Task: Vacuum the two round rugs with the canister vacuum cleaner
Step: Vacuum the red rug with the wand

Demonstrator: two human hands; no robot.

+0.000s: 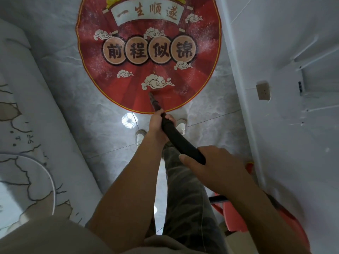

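Observation:
A round red rug (pixel 128 77) with cloud patterns and Chinese characters lies on the marble floor ahead of my feet. White specks are scattered over its upper part. A black vacuum wand (pixel 176 136) slants down to it, and its nozzle tip (pixel 151 97) touches the rug's near edge under a cloud motif. My left hand (pixel 157 125) grips the wand low down. My right hand (pixel 207 162) grips its upper end. Only one rug is in view.
A white wall (pixel 275 52) with a baseboard and a socket (pixel 263 91) runs along the right. A pale patterned mat or cushion (pixel 27 143) lies at the left. A red-orange object (pixel 233 217) sits low at the right behind my arm. My white shoes (pixel 140 137) stand on the tile.

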